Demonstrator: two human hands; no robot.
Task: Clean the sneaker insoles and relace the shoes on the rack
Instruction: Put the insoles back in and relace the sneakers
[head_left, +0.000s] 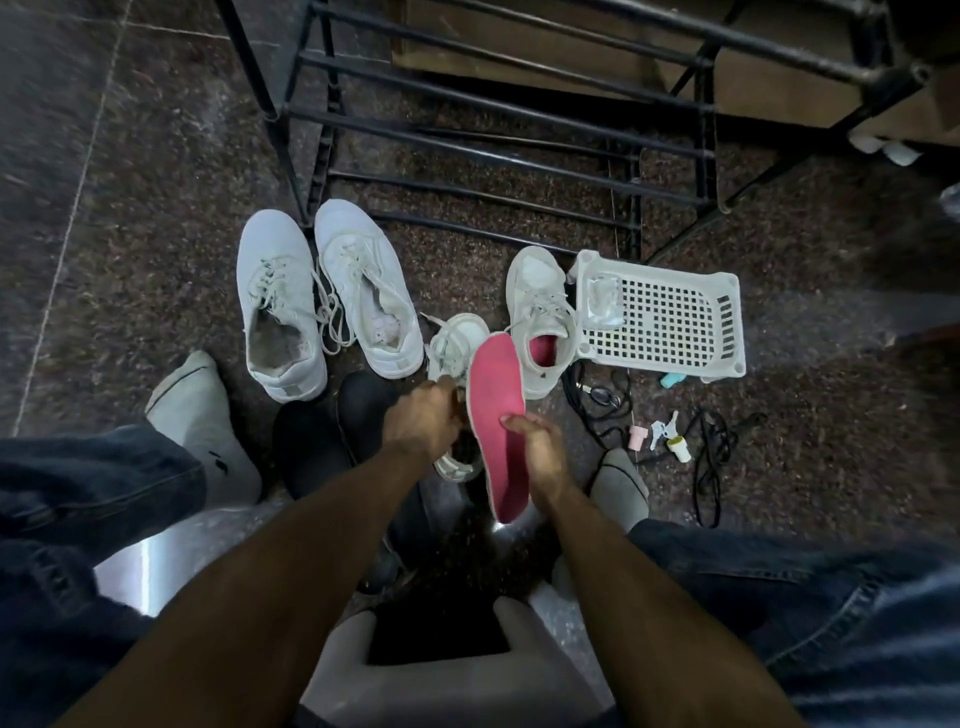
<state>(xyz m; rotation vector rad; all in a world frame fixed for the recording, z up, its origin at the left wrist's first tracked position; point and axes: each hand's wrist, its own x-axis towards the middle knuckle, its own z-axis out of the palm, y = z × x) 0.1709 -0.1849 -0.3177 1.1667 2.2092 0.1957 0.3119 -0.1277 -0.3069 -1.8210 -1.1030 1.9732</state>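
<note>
My right hand (537, 457) grips a pink insole (493, 410) by its edge and holds it upright above the floor. My left hand (423, 421) grips a white sneaker (454, 343) just left of the insole; part of that shoe is hidden behind the hand and insole. Its partner, a white sneaker (543, 317) with a pink insole still inside, stands on the floor to the right. Two more white laced sneakers (278, 306) (366, 291) lie side by side at the left. The black metal shoe rack (493, 119) stands behind them.
A white perforated plastic basket (670, 317) lies on its side at the right. Black laces or cords (711, 457), keys and small bottles (678, 449) are scattered on the dark stone floor. A pair of black shoes (322, 441) sits by my socked feet. A grey stool is under me.
</note>
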